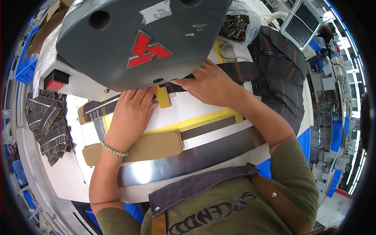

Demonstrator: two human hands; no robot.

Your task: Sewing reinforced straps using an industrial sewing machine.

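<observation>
On the table (70,184), a dark plaid strip (239,72) extends right from beneath the right hand (211,87), whose grip I cannot tell, while the left hand (131,113) lies palm-down, fingers outstretched.

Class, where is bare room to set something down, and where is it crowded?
Bare: metal plate between cardboard pad and purple flap; tabletop between plaid pile and left forearm. Crowded: under machine head, around left hand and right hand.

Dark strip (241,71) partly hidden by right hand (215,85), machine head (121,43) cut off
</observation>
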